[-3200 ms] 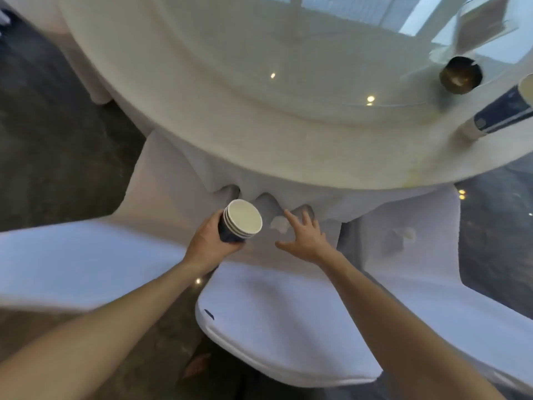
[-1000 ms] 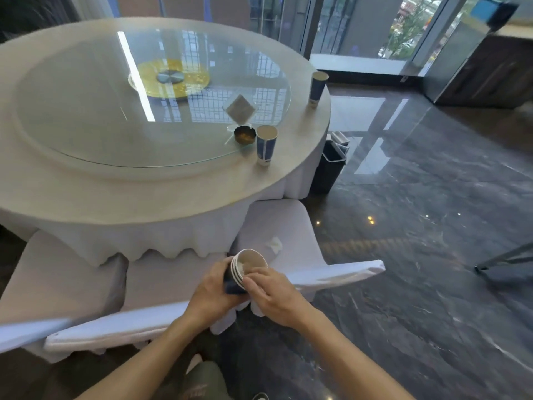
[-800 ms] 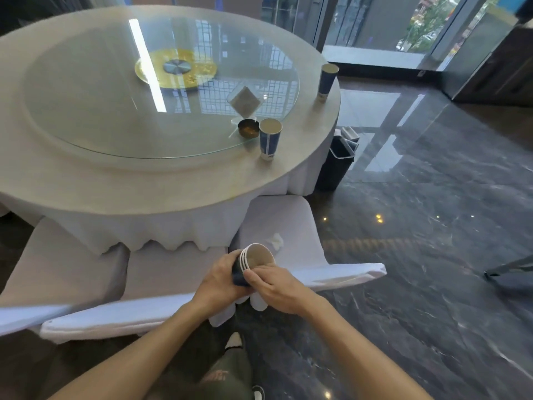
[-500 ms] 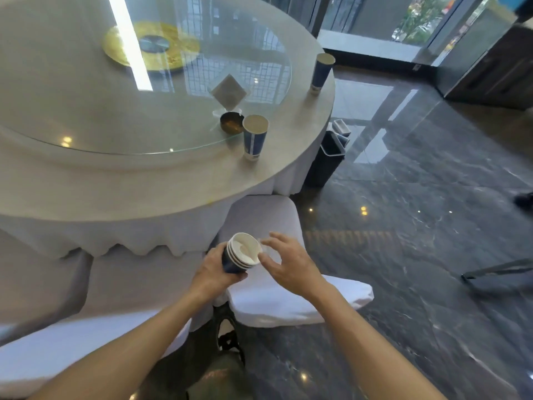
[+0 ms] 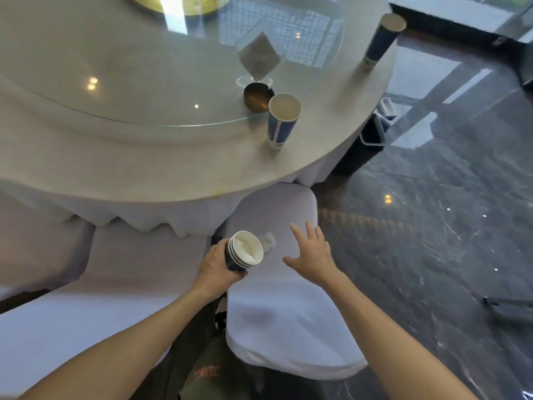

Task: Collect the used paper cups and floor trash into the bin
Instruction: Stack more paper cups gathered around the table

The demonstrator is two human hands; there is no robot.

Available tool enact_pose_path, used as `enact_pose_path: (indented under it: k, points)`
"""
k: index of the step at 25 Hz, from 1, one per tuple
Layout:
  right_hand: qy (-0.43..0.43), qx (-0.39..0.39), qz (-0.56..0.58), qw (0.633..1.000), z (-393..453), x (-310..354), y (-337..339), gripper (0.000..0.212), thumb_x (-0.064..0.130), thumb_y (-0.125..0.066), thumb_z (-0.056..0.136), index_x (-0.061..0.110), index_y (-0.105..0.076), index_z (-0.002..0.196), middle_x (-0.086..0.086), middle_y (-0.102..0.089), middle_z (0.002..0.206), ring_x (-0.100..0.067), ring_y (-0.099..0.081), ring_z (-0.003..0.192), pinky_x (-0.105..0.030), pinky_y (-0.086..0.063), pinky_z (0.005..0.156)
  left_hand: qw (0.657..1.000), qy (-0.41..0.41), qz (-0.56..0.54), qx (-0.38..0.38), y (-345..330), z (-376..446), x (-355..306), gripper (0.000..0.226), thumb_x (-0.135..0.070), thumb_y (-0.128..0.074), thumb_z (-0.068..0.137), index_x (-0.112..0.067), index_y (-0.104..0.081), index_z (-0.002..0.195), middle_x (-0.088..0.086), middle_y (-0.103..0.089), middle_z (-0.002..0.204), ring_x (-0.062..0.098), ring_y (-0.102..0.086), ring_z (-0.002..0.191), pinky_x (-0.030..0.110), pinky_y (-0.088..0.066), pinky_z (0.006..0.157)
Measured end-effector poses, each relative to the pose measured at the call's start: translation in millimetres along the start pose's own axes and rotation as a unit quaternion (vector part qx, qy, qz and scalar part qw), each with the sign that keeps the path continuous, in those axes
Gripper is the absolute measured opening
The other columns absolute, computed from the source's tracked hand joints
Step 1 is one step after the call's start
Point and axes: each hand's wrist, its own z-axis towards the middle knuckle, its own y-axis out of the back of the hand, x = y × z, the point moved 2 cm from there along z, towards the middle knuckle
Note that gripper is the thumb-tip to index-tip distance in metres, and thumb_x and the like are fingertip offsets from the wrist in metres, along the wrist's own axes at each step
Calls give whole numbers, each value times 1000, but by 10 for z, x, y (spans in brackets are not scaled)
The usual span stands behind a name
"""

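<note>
My left hand [image 5: 217, 268] grips a stack of nested blue paper cups [image 5: 244, 253] with a crumpled white tissue inside the top one. A second crumpled tissue [image 5: 268, 241] lies on the white chair seat [image 5: 277, 313] just beyond the stack. My right hand [image 5: 313, 252] hovers open over the seat, right of the tissue. On the round table [image 5: 178, 168] stand two more blue paper cups, one near the edge [image 5: 282, 121] and one farther right [image 5: 380, 40]. A dark bin [image 5: 364, 147] stands on the floor behind the table's right side.
A glass turntable [image 5: 144, 82] covers the table's middle, with a small brass dish [image 5: 257, 96] and a clear card stand [image 5: 259, 54] on it. White-covered chairs [image 5: 86, 284] crowd the left. Dark polished floor [image 5: 432, 241] stretches to the right.
My right hand left the cup stack, with a tissue now inside the top cup, and opened over the chair seat. The view moved closer to the table and the chair.
</note>
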Motion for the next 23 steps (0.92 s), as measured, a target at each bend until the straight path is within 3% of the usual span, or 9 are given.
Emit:
enact_pose_path:
  k: [7,13,18,20,23]
  points:
    - [58,93,-80,991,997,-179,-538,90,50,-64,96,36,-7,164,-10,5,175,-41,5,160,-66,-12,124,996,68,-24,-44,-245,184,214,83,-23,-94,68,-22,-53,140,2,-60,137,24,-57,129,44,-50,106]
    - [115,111,-122,980,1754,-169,-1258,83,39,-71,92,31,-23,160,-13,-15,168,-42,-20,152,-60,-34,115,992,106,-35,-49,-625,555,594,85,-27,-94,71,-26,-50,144,-3,-59,141,21,-56,133,49,-49,110]
    - [142,162,-136,967,2097,-158,-1964,76,18,-65,98,27,-24,162,-14,-5,173,-42,-17,155,-56,-38,116,989,127,-41,-61,-817,760,965,92,-28,-95,69,-24,-49,148,-1,-59,144,22,-55,137,49,-48,112]
    - [130,184,-116,967,2106,-238,-2199,68,7,-56,98,21,-31,159,-17,-16,168,-43,-30,148,-54,-45,111,987,138,-35,-72,-850,742,1033,95,-28,-96,68,-23,-49,150,1,-59,145,22,-55,137,48,-47,112]
    - [114,230,-105,961,1900,-415,-2301,40,4,-46,99,8,-55,138,-18,-49,140,-40,-57,125,-45,-52,101,987,142,-29,-71,-850,690,991,91,-29,-95,67,-23,-51,147,0,-61,142,20,-56,135,47,-48,111]
